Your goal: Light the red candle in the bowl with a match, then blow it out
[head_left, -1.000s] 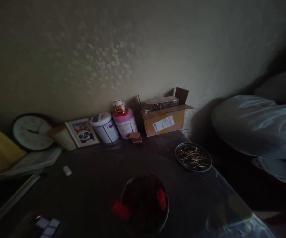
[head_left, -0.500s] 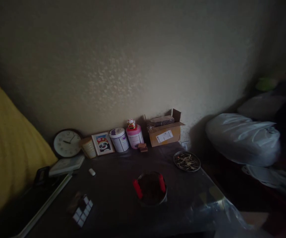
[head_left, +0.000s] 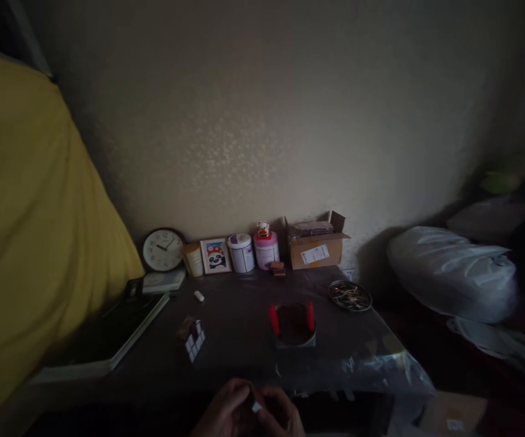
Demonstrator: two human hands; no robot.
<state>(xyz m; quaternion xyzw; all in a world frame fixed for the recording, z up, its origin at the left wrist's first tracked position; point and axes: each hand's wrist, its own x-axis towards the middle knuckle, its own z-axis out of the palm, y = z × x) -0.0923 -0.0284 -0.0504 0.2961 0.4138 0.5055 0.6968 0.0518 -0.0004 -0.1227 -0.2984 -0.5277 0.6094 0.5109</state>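
At the bottom edge of the view, in front of the table's near edge, my left hand [head_left: 226, 406] and my right hand [head_left: 284, 413] are close together with fingers curled inward. Between them is a small dark thing with a pale patch [head_left: 256, 406]; dim light and the fingers keep me from telling its kind. Beyond my hands, a round pot [head_left: 295, 342] with two red handles stands on the dark table [head_left: 239, 328]. Left of it sits a puzzle cube [head_left: 195, 343] with white squares facing me.
A tray of thin sticks [head_left: 350, 296] lies at the right edge. Along the wall stand a clock [head_left: 162, 250], a framed panda picture [head_left: 216, 256], two tubs and an open cardboard box [head_left: 317, 252]. A yellow cloth [head_left: 53, 230] hangs at left; a white bag [head_left: 453, 273] bulges at right.
Both hands have come into view at the bottom, holding the small dark thing. My view has turned, so the table's things appear shifted to the right.
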